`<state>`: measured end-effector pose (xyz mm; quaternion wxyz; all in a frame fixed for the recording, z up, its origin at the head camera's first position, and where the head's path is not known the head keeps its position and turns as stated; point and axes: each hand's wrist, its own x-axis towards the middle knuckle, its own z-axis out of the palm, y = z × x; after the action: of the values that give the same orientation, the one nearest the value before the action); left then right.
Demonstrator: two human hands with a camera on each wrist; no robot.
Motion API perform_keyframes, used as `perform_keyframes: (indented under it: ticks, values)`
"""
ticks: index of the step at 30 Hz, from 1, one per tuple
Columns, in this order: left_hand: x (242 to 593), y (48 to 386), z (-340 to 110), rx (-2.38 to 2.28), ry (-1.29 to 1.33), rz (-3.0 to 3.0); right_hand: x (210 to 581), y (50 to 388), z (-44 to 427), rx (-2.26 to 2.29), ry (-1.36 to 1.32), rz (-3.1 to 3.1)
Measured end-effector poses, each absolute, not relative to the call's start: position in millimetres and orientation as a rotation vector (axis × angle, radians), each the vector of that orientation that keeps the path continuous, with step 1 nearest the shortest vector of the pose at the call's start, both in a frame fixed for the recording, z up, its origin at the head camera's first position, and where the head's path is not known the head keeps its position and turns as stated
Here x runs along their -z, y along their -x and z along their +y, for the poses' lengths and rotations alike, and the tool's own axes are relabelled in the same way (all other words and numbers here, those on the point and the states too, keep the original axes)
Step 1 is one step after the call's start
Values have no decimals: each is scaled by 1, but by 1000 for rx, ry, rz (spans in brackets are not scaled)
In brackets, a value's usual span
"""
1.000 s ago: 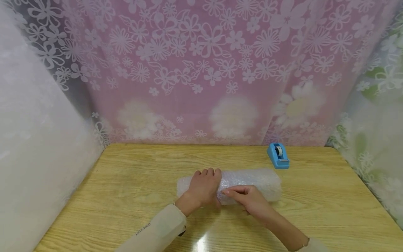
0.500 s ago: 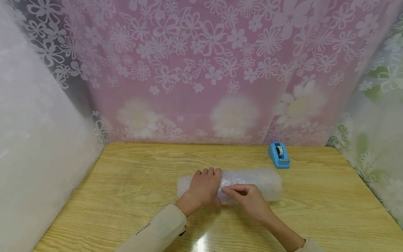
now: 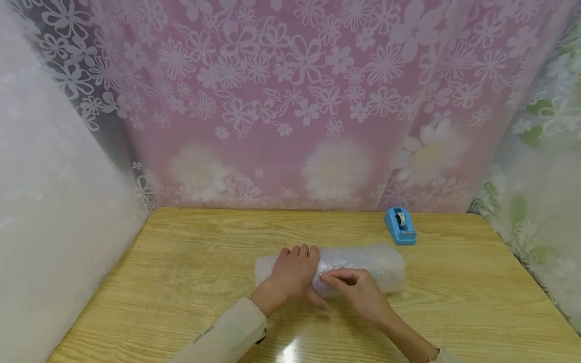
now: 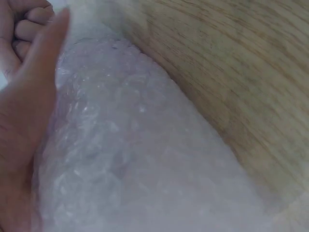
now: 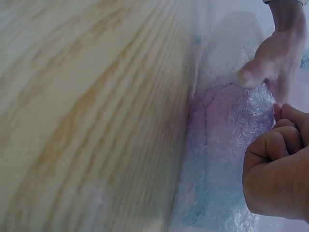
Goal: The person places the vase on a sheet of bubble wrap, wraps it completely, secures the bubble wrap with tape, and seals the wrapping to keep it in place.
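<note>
A clear bubble wrap roll (image 3: pixel 376 264) lies crosswise on the table, with a faint purple tint near its middle. My left hand (image 3: pixel 295 272) grips it from above, left of centre. Its fingers bend over the far side, their tips hidden, and its thumb (image 4: pixel 46 53) stretches out along the near side, partly off the wrap. Just right of it, my right hand (image 3: pixel 363 290) pinches at the wrap's surface with thumb and forefinger. The other right fingers are curled in, as the right wrist view shows (image 5: pixel 280 164). Whatever lies inside the roll cannot be made out.
A blue tape dispenser (image 3: pixel 400 227) with a roll of tape stands beyond the roll's right end. The wooden table (image 3: pixel 195 242) ends at a pink flowered curtain (image 3: pixel 272 126) behind, with pale sheets hanging at left and right.
The left thumb has come away from the roll's near side and now sticks out toward the right hand. Both hands otherwise keep nearly the same places, and the roll stays put.
</note>
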<state>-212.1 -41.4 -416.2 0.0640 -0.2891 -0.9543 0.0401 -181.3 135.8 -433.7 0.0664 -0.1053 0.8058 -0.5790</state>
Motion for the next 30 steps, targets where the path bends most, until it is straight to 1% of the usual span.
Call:
perform_keyframes:
  ticks: [6, 15, 30]
  values:
    - [416, 213, -45, -86, 933, -2897, 433, 182, 138, 1758, 359, 2367]
    - [414, 214, -47, 5, 946, -2989, 432, 183, 140, 1757, 414, 2312]
    - [412, 213, -47, -63, 991, -2956, 435, 183, 144, 1763, 428, 2291]
